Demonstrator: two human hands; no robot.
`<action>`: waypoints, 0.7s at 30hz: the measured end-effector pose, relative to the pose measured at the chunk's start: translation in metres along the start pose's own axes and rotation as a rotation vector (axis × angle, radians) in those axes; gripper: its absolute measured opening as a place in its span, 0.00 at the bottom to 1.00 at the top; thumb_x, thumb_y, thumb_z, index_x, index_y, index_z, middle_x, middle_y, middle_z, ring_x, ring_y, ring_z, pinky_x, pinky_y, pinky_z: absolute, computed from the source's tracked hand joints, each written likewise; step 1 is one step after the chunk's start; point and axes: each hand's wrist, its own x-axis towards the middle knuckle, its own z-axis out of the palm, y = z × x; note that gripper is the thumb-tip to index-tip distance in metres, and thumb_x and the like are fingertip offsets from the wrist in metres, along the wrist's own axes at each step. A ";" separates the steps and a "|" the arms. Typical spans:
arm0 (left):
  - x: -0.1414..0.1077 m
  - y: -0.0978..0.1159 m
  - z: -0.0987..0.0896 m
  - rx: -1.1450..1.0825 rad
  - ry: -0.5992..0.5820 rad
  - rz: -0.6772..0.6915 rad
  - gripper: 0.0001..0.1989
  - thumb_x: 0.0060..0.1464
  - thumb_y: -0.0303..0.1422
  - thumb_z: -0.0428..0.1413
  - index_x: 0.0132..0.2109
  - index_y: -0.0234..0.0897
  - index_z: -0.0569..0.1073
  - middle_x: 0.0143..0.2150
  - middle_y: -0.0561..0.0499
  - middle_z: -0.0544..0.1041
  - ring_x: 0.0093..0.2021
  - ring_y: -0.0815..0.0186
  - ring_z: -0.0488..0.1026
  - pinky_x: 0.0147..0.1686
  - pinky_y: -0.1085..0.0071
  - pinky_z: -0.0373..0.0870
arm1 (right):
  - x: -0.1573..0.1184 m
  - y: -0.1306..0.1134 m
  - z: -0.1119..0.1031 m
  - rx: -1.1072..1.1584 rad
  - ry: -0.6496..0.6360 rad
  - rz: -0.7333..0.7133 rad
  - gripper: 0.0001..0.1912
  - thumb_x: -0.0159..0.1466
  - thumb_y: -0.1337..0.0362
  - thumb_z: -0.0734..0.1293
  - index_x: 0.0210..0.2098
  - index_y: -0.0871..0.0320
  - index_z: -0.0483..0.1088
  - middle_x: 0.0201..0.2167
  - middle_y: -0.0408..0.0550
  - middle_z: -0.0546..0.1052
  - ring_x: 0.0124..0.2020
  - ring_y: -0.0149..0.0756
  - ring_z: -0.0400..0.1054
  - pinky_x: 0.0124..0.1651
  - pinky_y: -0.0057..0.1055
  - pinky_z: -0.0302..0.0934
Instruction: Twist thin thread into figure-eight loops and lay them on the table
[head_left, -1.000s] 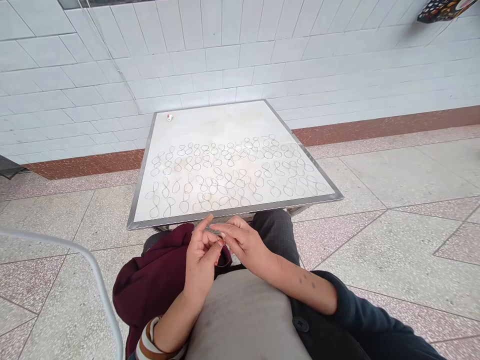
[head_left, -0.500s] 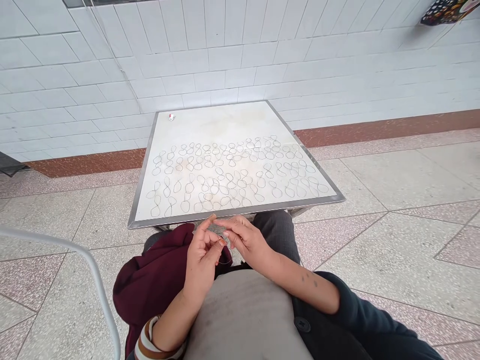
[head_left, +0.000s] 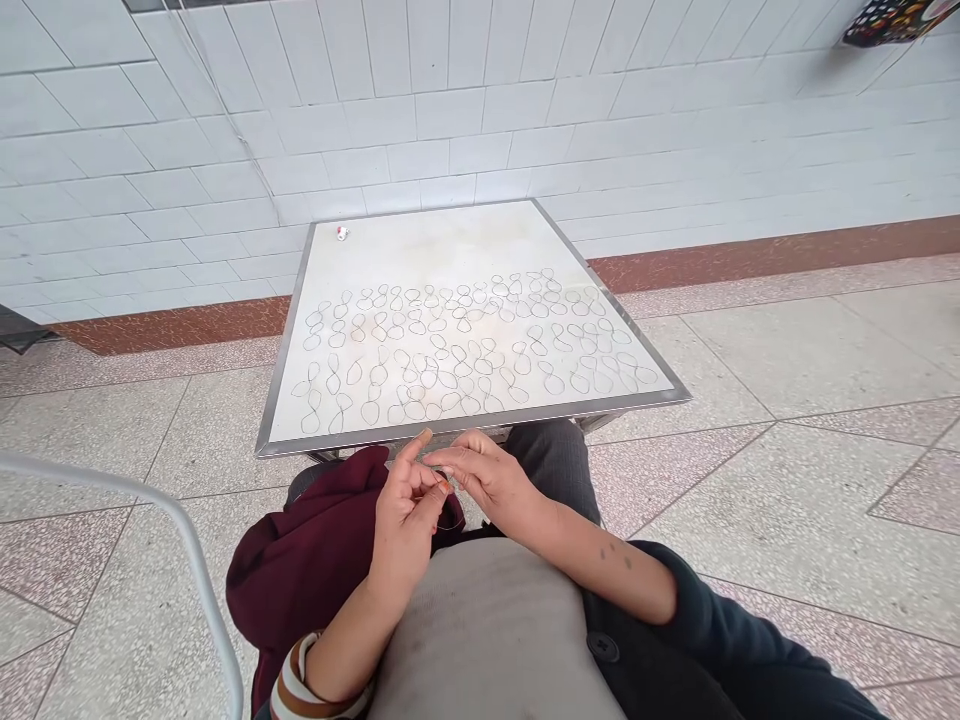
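Note:
My left hand [head_left: 409, 505] is in front of my lap, thumb and a bent finger pinched on a thin dark wire [head_left: 442, 526], its index finger raised. Only a short curved stretch of the wire shows below the fingertips. Close against it on the right, my right hand [head_left: 499, 485] has its thumb and fingers drawn together at the wire; the exact grip is too small to see clearly. Beyond both hands, several thin wire loops [head_left: 431, 375], many twisted into figure-eights, lie in rows on a white table [head_left: 450, 235].
The table has a grey metal rim [head_left: 480, 425] and stands near a white tiled wall [head_left: 442, 120]. A small red-and-white object [head_left: 342, 234] sits at its far left corner. A grey curved tube [head_left: 191, 550] rises at my left. Maroon cloth [head_left: 307, 560] covers my left thigh.
My right hand has moved slightly left, and its thumb and fingers have closed together at my left fingertips. My left hand keeps its pinch; the loops on the table have not moved.

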 end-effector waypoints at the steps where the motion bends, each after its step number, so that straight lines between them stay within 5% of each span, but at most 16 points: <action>1: 0.000 0.000 0.000 0.000 -0.006 -0.001 0.28 0.56 0.32 0.57 0.63 0.41 0.62 0.29 0.57 0.68 0.22 0.73 0.61 0.24 0.74 0.61 | 0.001 0.000 -0.001 -0.002 -0.016 -0.001 0.14 0.71 0.63 0.57 0.47 0.53 0.73 0.32 0.46 0.69 0.35 0.34 0.65 0.37 0.32 0.67; 12: -0.001 -0.002 0.001 0.045 -0.036 0.005 0.27 0.57 0.33 0.56 0.63 0.41 0.62 0.28 0.59 0.67 0.21 0.74 0.62 0.24 0.74 0.63 | 0.004 -0.001 -0.004 -0.002 -0.077 -0.001 0.14 0.71 0.62 0.56 0.37 0.55 0.71 0.29 0.45 0.68 0.31 0.33 0.64 0.34 0.30 0.65; 21: -0.003 0.002 0.004 0.024 0.016 0.041 0.30 0.55 0.31 0.58 0.64 0.41 0.61 0.25 0.60 0.67 0.23 0.73 0.63 0.30 0.73 0.65 | 0.004 -0.004 -0.011 0.019 -0.121 0.018 0.14 0.72 0.61 0.56 0.41 0.54 0.72 0.30 0.45 0.66 0.32 0.32 0.63 0.35 0.28 0.64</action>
